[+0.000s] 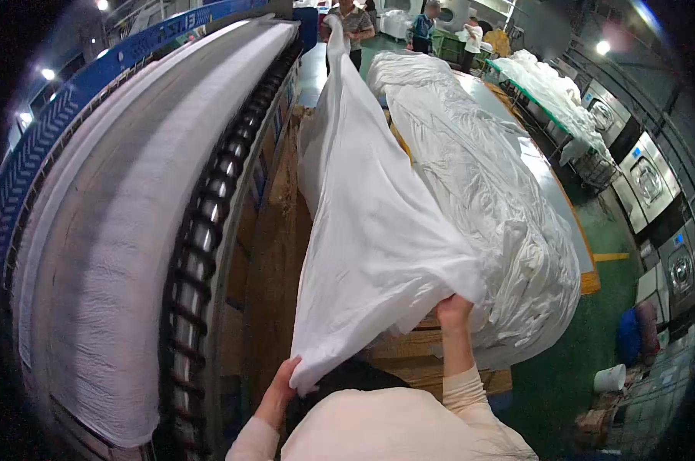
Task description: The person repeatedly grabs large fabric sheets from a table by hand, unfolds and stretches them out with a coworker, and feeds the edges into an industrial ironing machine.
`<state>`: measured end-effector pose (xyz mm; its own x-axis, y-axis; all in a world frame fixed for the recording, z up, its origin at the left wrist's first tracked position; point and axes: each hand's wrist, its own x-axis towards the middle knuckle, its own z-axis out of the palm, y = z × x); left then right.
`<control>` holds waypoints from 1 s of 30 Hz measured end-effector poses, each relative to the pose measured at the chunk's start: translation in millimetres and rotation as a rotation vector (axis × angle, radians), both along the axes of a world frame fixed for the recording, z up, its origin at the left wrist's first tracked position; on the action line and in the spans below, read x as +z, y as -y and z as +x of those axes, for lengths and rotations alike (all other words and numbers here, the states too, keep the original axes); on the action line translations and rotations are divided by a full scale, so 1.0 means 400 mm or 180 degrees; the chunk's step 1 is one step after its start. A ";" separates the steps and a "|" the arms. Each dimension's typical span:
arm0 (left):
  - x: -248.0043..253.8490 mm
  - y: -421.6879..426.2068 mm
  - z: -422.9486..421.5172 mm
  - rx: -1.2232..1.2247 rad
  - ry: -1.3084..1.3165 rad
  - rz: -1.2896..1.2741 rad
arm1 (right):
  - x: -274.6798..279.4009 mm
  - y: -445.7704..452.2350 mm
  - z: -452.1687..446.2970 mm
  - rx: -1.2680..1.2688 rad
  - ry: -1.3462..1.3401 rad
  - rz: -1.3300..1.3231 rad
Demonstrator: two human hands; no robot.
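Note:
A large white sheet point(370, 207) stretches away from me, held up between my two hands and a person point(353, 27) at the far end. At its lower left corner, my left hand point(286, 375) is closed on the edge. My right hand point(454, 309) grips the sheet's near right part, higher and further forward, its fingertips partly hidden by the cloth. To the right lies a long heap of crumpled white sheets point(478, 169) on a table point(543, 165). The suspended sheet overlaps the heap's left side.
On the left runs a long ironing machine point(109, 253) with a dark ribbed roller point(209, 203) along its near side. Further right stand a green-edged cart point(528, 92) piled with white linen, washing machines point(647, 180) and a white bucket point(610, 378). Other people point(422, 31) stand at the back.

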<state>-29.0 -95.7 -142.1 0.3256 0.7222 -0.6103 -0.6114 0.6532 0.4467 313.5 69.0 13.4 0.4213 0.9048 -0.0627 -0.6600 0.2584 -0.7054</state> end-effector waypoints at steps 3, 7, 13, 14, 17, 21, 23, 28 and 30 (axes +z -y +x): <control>0.104 0.028 0.000 0.0678 -0.0245 0.0458 | -0.162 -0.019 0.040 0.0456 0.2827 -0.0147; 0.284 -0.049 0.088 0.1368 -0.0399 0.1253 | -0.298 0.091 -0.056 0.1303 0.6006 -0.0295; 0.324 -0.127 0.271 0.0776 -0.0289 0.1219 | -0.370 0.212 -0.296 0.2621 0.2398 -0.0043; 0.327 -0.118 0.270 0.0700 -0.0221 0.1110 | -0.335 0.210 -0.302 0.2518 0.2228 -0.0066; 0.317 -0.106 0.199 0.1029 -0.0546 0.0972 | -0.366 0.185 -0.260 0.1704 0.4310 0.0299; 0.110 -0.031 0.071 0.1292 -0.0765 0.0380 | -0.314 0.207 -0.239 0.1326 0.4465 0.0017; 0.004 0.033 0.063 0.1334 -0.0877 0.0086 | -0.319 0.227 -0.249 0.1400 0.4526 0.0157; -0.089 0.097 0.048 0.1274 -0.1259 -0.0211 | -0.306 0.255 -0.269 0.1510 0.4186 0.0266; -0.049 0.095 0.065 0.1552 -0.1029 -0.0115 | -0.297 0.254 -0.262 0.1395 0.4088 0.0284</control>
<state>-2.8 -133.9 -161.5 -0.2459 0.7187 -0.6503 -0.6816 0.3488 0.6433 208.9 -32.8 -105.5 -0.1830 0.9586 0.2183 0.4052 0.2758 -0.8716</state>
